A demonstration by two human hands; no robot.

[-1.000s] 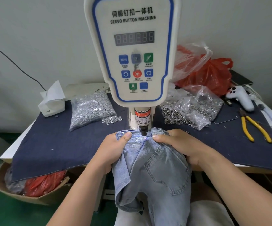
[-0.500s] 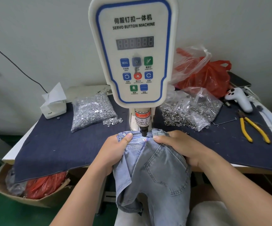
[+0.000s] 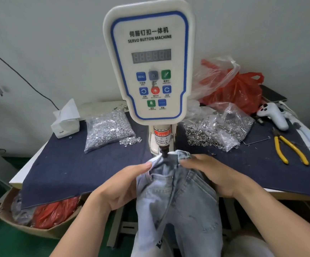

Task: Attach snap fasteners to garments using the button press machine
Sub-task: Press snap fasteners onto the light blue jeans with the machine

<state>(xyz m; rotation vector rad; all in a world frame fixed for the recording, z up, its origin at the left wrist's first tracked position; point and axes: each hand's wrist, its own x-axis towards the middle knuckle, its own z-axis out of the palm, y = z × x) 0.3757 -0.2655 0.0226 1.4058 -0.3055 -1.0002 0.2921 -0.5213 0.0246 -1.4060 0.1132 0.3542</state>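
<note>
A white servo button machine (image 3: 150, 67) stands at the middle of the table, and its black press head (image 3: 164, 152) points down onto the waistband of light-blue jeans (image 3: 178, 204). My left hand (image 3: 120, 186) grips the waistband's left side, bunching the denim. On the right side, my right hand (image 3: 211, 173) holds the waistband with its fingers just beside the press head. The rest of the jeans hangs over the table's front edge toward my lap. The die under the fabric is hidden.
A clear bag of silver fasteners (image 3: 109, 130) lies left of the machine, another bag of ring parts (image 3: 222, 127) to the right. Yellow pliers (image 3: 287, 149), a white controller (image 3: 273, 115), a red plastic bag (image 3: 237, 91) and a tissue box (image 3: 66, 121) sit on the dark cloth (image 3: 72, 164).
My left hand has slid down and left along the waistband, crumpling the denim. The waistband now sits folded under the press head. The view has tilted downward.
</note>
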